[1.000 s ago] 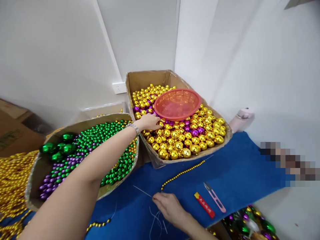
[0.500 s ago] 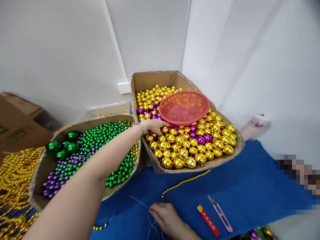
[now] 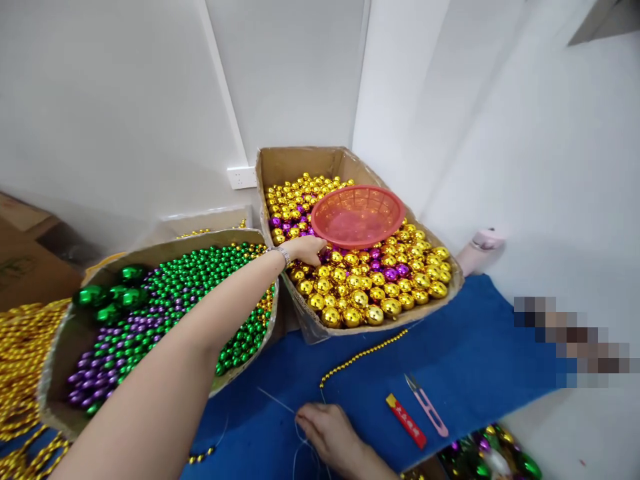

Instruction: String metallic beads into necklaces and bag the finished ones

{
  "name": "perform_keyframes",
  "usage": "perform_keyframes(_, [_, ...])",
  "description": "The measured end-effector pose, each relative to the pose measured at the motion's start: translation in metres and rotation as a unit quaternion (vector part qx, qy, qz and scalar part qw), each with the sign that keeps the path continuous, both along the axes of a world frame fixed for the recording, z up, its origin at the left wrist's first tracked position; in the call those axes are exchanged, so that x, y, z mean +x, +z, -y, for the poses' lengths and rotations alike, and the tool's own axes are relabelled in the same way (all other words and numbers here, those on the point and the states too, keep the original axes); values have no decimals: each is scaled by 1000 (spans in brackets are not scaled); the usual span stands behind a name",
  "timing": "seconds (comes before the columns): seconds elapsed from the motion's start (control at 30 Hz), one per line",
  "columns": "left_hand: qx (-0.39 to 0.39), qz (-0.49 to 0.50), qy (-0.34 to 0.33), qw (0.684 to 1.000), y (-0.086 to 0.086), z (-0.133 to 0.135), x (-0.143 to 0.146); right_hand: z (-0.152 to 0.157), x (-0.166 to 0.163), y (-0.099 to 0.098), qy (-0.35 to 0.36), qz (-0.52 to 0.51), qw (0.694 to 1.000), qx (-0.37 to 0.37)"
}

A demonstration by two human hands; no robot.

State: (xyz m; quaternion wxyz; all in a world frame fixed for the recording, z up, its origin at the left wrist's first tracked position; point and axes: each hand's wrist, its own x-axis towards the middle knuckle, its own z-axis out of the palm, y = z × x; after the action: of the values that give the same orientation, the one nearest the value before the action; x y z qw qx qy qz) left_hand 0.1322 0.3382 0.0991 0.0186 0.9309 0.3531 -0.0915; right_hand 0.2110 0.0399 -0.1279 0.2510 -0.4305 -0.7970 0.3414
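My left hand [image 3: 307, 250] reaches over the box of gold beads, thumb and fingers apart at the near left rim of a red plastic basket [image 3: 357, 217]. Its fingertips are among the gold beads [image 3: 359, 299], and no bead shows clearly in its grasp. Low in the middle, my right hand [image 3: 327, 427] pinches a thin clear thread [image 3: 275, 400] near the blue cloth [image 3: 370, 387]. Loose loops of the thread hang below its fingers. A short string of small gold beads [image 3: 363, 359] lies on the cloth just beyond this hand.
A second box [image 3: 47, 393] holds green and purple beads, under my left forearm. Pink thread snips [image 3: 427, 407] and a red-and-yellow packet [image 3: 406, 421] lie right of my right hand. A pink bottle [image 3: 483, 250] stands by the wall. Gold bead strands [image 3: 30, 360] hang at left.
The view has shifted slightly right, so most things sit further left. My left hand stays by the basket rim, and my right hand keeps its pinch on the thread.
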Motion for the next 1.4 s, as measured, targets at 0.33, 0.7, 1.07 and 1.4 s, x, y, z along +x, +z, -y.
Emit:
perform_keyframes(0.33, [59,251,43,965,24,105,-115,1,14,7,-22,-22,999,-23])
perform_keyframes(0.7, [-4,181,133,974,-45,165,-214,-2,5,5,10,-17,999,-34])
perform_keyframes(1.07, [2,190,-50,981,14,62,-2,6,2,12,-26,-6,999,-20])
perform_keyframes(1.4, [-156,114,14,981,-4,11,21,12,9,4,-29,-34,998,-37])
